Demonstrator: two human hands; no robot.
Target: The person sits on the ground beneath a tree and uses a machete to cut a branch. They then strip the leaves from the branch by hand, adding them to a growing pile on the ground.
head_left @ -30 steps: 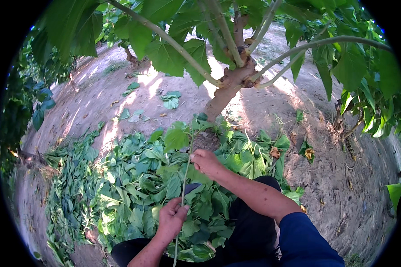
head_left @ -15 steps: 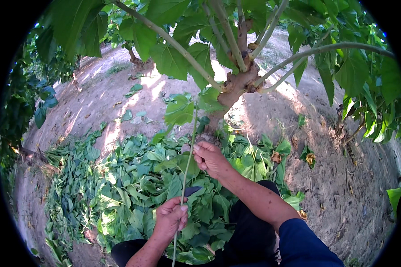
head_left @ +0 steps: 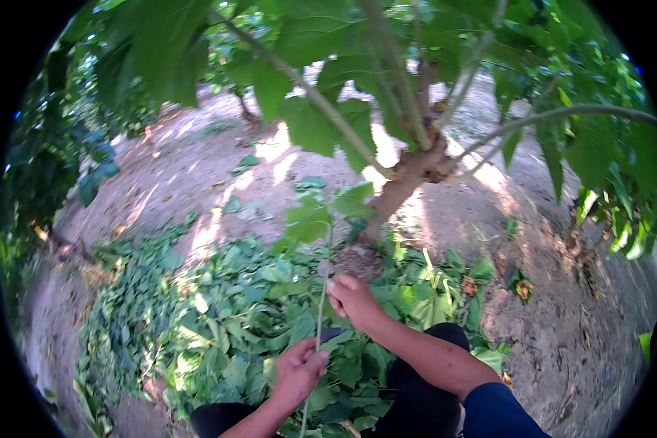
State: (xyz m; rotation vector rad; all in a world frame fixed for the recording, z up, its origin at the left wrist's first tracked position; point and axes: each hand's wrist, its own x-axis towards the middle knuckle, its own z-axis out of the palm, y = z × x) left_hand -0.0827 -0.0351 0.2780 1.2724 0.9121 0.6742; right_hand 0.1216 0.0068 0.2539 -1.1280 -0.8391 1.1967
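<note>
Basically, left hand (head_left: 299,371) pinches the stem (head_left: 321,317) low, right hand (head_left: 353,298) pinches it higher, in front of the leaf pile (head_left: 233,321). Likely risk: uneven pull could snap the stem; a loose pinch could let it slip. Surface: leaves spread left and centre, tree trunk (head_left: 396,196) beyond, bare dirt (head_left: 551,339) right. Outdoors, branches (head_left: 310,91) overhead.

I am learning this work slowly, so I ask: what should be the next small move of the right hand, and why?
Probably the right hand should move a little up the thin stem, toward the green leaves at its top: it grips the stem below them, while the left hand holds the stem lower down and can steady it.
</note>
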